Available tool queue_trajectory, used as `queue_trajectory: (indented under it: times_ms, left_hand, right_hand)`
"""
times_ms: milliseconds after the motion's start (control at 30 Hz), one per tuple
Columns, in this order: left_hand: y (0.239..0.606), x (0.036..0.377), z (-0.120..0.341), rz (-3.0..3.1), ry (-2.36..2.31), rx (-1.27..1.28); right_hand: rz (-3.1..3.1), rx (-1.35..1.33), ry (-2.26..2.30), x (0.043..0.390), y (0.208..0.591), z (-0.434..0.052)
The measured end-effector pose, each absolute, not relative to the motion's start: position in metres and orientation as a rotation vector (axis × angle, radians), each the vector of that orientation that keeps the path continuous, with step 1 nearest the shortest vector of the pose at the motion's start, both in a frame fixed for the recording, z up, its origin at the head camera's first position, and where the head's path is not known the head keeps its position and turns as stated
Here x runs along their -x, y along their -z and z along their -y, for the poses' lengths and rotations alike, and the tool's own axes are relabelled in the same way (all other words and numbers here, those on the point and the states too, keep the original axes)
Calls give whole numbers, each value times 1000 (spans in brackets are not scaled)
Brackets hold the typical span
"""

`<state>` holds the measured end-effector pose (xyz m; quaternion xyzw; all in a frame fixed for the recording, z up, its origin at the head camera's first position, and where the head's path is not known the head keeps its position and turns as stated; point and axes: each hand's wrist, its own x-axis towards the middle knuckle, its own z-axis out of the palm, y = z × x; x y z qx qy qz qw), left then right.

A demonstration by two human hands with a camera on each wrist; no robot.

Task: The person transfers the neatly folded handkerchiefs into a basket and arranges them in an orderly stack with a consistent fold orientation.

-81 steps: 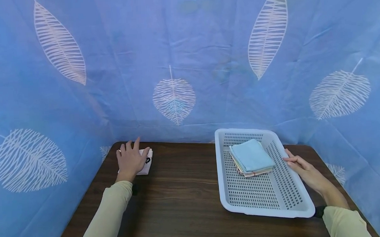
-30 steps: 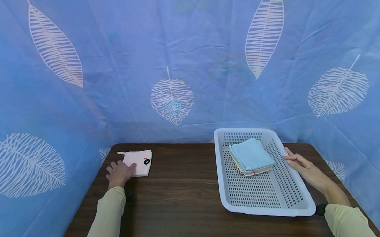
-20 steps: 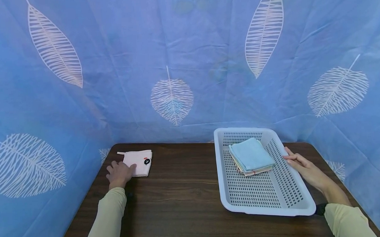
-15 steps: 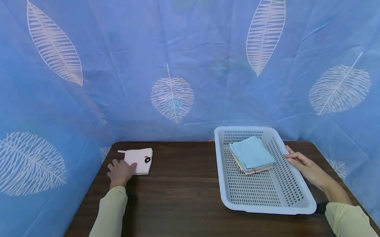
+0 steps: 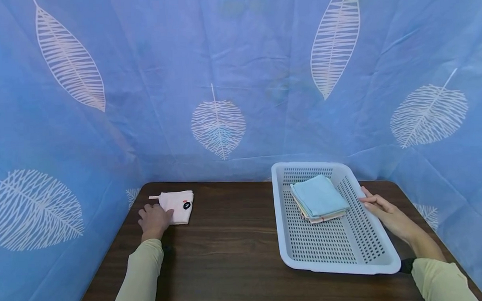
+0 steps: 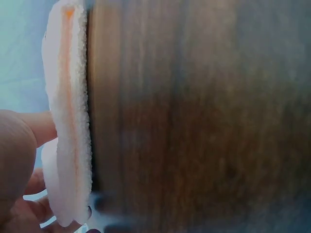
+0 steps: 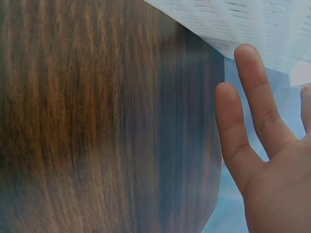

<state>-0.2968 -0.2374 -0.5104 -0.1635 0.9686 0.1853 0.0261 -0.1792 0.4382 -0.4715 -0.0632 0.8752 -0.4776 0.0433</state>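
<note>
A folded pale pink towel (image 5: pixel 178 198) with a hanging loop and a black printed spot lies at the table's far left. My left hand (image 5: pixel 153 219) pinches its left edge. In the left wrist view, the thumb (image 6: pixel 43 127) presses the upper face of the towel (image 6: pixel 70 97), while fingers (image 6: pixel 41 208) curl at its edge, a fingertip showing beneath. At the right, my right hand (image 5: pixel 390 216) rests by the long side of a white perforated basket (image 5: pixel 282 237), fingers extended beside the rim. The right wrist view shows those fingers (image 7: pixel 255 87) straight and spread, holding nothing, near the basket (image 7: pixel 218 29).
Inside the basket sits a stack of folded cloths (image 5: pixel 319 196), light blue on top. The dark wooden table (image 5: pixel 228 244) extends between the two hands. A blue curtain (image 5: pixel 256 123) printed with white leaves hangs behind it and along both sides.
My left hand has moved from over the towel to its left edge, then slightly right, bunching that edge a little. My right hand and the basket stay put.
</note>
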Motion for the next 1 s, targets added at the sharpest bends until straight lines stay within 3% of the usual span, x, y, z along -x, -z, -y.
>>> queue_trajectory:
  times_ms: [567, 1000]
  left_hand:
    - [505, 292, 236, -3041, -731, 455]
    - [503, 295, 240, -2924, -899, 555]
  right_hand:
    - [-2691, 206, 1465, 179, 475, -439]
    - [-2682, 203, 1470, 179, 473, -438]
